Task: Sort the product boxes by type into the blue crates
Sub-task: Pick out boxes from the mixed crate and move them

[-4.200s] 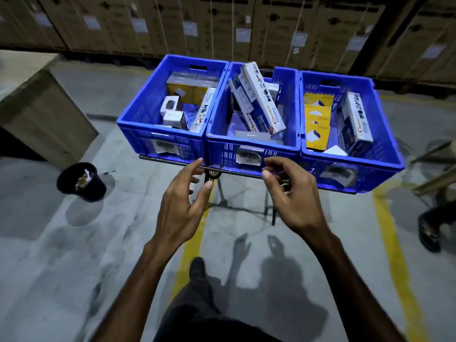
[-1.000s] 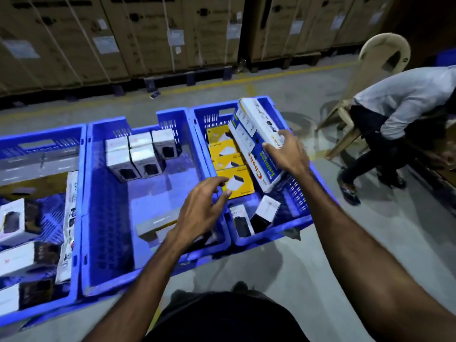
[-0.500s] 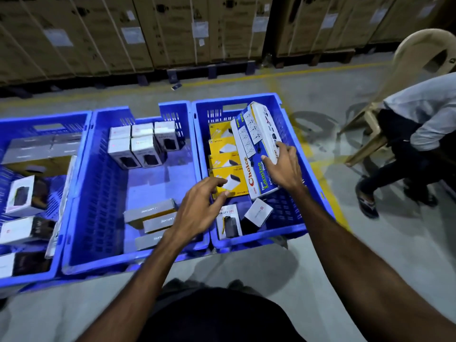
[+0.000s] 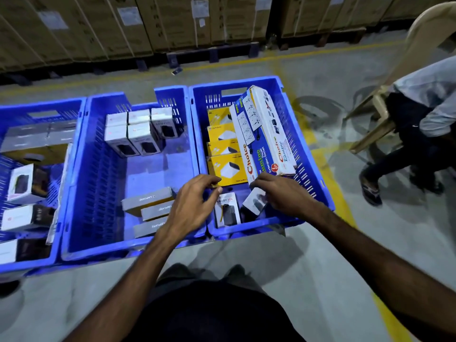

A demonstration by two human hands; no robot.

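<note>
Three blue crates stand side by side. The right crate (image 4: 318, 183) holds a row of yellow boxes (image 4: 227, 169), two long white-and-blue extension socket boxes (image 4: 266, 134) leaning on its right wall, and two small white boxes (image 4: 227, 211) at its near end. My left hand (image 4: 195, 206) pinches the near corner of the nearest yellow box. My right hand (image 4: 283, 196) curls its fingers over the top edge of the tilted small white box (image 4: 255, 203), just below the socket boxes. The middle crate (image 4: 98, 183) holds white boxes (image 4: 138, 134) at the back and grey flat boxes (image 4: 150, 206) in front.
The left crate (image 4: 59, 218) holds mixed white and grey boxes. A person (image 4: 424, 114) bends over beside a beige plastic chair (image 4: 385, 102) at the right. Stacked cartons (image 4: 172, 21) on pallets line the back. A yellow line (image 4: 338, 193) marks the concrete floor.
My right hand left the long socket boxes and came down to the small white box. My left hand's fingers curled onto the yellow box's corner. The view has shifted slightly to the left.
</note>
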